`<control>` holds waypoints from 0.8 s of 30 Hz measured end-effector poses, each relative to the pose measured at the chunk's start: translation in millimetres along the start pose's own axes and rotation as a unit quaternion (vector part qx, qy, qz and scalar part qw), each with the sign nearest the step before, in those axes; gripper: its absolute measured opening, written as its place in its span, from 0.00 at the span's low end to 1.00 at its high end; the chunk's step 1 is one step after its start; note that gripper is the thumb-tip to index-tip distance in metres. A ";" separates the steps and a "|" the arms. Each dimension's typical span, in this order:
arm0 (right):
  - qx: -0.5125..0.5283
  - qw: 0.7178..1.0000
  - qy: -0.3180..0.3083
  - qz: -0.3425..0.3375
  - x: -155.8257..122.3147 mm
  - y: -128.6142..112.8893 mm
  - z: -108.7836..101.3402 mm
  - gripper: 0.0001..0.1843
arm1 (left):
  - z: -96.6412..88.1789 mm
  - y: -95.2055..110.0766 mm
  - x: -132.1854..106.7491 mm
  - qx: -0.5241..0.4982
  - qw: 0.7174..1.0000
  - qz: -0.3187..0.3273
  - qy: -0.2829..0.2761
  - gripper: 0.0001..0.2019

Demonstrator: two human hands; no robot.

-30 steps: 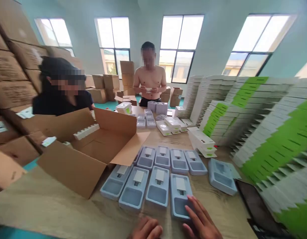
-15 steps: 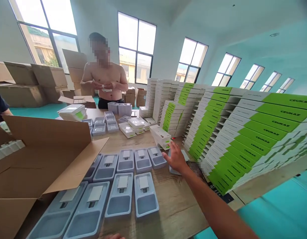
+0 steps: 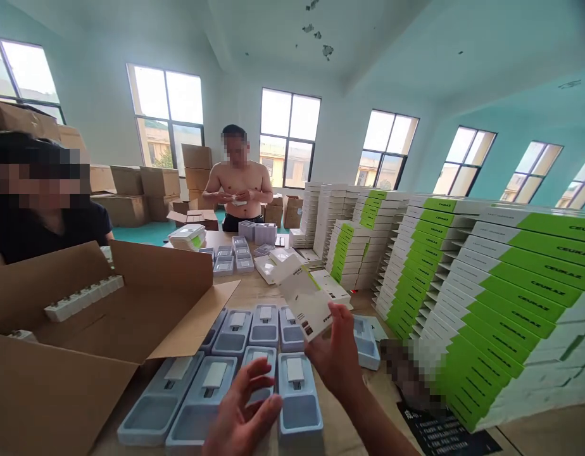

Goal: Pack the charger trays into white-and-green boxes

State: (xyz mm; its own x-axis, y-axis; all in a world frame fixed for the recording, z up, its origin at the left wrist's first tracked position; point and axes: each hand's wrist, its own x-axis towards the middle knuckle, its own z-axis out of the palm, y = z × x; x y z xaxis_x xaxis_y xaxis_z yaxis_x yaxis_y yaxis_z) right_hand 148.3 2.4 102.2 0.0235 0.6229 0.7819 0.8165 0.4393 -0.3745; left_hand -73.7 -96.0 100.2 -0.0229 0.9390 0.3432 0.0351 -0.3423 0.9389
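Note:
My right hand [image 3: 337, 351] grips a white packaging box [image 3: 299, 297] by its near end, with the box tilted up above the table. Dark print and a thin green strip show on it. My left hand [image 3: 247, 405] is empty, fingers spread and curved, over the near row of trays. Those grey plastic trays [image 3: 299, 411] each hold a white block with a metal tip, perhaps a charger [image 3: 213, 375], beside a bare hollow. Another white box [image 3: 334, 286] lies just behind the held one. To the right of my right hand sits a separate tray [image 3: 366, 342].
Tall stacks of white and green boxes [image 3: 492, 304] line the right side. At left stands an open carton [image 3: 162, 272] with white blocks [image 3: 83, 297] inside. One person [image 3: 238, 180] stands across the table; another [image 3: 45, 215] is at far left. Smaller trays [image 3: 223, 261] sit farther back.
My right hand has taken hold of a white box and lifted it. My left hand has come up into view over the trays. The view has turned left, bringing in the second person.

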 end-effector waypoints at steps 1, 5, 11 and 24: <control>0.004 0.998 0.033 -0.051 -26.6 -16.5 -2.0 0.42 | 5.0 10.0 12.4 -0.053 0.997 -0.047 -0.006 0.28; 0.010 0.967 0.108 -0.230 -106.3 -62.4 -7.8 0.24 | 11.7 35.5 31.6 -0.142 0.984 -0.097 -0.043 0.37; 0.034 0.975 -0.021 -0.216 -135.4 -45.8 -30.3 0.18 | -16.5 28.1 -3.7 0.052 0.998 0.005 -0.032 0.55; -0.115 0.974 -0.189 0.052 -163.1 -32.2 -53.8 0.16 | -79.0 50.4 -6.1 0.170 0.938 0.155 -0.259 0.56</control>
State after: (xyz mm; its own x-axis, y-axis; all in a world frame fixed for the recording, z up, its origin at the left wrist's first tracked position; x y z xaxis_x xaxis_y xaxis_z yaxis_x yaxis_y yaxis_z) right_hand 149.2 -148.1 13.5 -0.0654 0.8697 0.4893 0.9299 0.2310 -0.2862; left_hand -150.7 -121.6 147.4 0.5260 0.7171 0.4573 0.2786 -0.6533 0.7040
